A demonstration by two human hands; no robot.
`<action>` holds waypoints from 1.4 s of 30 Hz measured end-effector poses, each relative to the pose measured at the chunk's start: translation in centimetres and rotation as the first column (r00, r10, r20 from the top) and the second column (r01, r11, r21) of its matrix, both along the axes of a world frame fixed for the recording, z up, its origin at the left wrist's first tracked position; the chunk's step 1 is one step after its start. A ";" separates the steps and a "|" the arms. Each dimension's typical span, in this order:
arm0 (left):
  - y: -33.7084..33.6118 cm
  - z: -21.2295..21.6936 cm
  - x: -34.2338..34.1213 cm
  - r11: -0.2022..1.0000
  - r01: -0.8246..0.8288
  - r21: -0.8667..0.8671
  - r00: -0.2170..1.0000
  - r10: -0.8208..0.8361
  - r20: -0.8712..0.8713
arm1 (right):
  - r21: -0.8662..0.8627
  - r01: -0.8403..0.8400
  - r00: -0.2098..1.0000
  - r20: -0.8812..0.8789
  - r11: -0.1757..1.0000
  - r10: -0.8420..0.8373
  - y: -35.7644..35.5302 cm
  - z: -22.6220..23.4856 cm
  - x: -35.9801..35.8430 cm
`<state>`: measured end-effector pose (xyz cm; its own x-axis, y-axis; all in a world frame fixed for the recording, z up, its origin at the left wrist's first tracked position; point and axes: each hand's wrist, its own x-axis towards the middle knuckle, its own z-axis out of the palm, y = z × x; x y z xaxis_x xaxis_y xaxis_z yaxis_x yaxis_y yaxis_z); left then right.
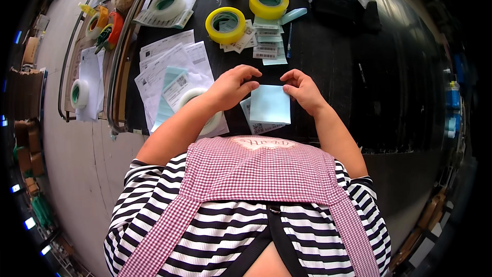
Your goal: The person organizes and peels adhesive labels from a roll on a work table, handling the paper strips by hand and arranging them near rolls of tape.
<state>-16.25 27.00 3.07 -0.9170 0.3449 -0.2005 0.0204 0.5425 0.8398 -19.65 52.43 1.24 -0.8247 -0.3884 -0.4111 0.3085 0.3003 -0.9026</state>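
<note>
A folded pale blue sheet of paper lies on the black table in front of me, on top of another printed slip. My left hand pinches its upper left corner. My right hand pinches its upper right corner. Both hands rest on the table with fingers curled onto the sheet's top edge. My left forearm crosses over a clear tape roll.
Two yellow tape rolls and a stack of printed labels lie farther back. White paper sheets spread at the left. Another clear tape roll sits on an envelope. A cart at the left holds tape dispensers.
</note>
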 end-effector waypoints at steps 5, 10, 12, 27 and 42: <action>-0.1 2.6 1.7 0.972 0.235 -0.027 0.898 -0.228 -0.377 | -0.203 0.066 0.997 0.061 0.977 -0.055 0.4 -0.7 -0.3; 0.8 1.5 2.3 0.962 0.206 -0.180 0.858 -0.266 -0.439 | -0.198 0.085 0.993 0.100 0.977 -0.066 -0.1 -0.4 -0.8; 0.7 0.7 1.7 0.971 0.187 -0.152 0.809 -0.239 -0.536 | -0.208 0.086 0.990 0.123 0.974 -0.062 -0.1 -0.6 -1.0; 2.3 2.0 -4.9 0.726 -0.268 0.633 0.954 0.110 0.277 | -0.493 0.183 0.982 0.128 0.850 -0.137 -1.7 2.1 1.1; 1.1 2.0 0.2 0.037 -0.629 0.777 0.738 0.342 0.581 | -0.168 -0.267 0.949 0.126 0.949 0.290 -1.3 6.0 -1.9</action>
<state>-16.02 28.13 5.02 -0.9428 -0.1126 -0.3137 -0.1209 -0.7614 0.6369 -21.59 51.12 7.23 -0.6095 -0.6590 -0.4407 0.3642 0.2611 -0.8940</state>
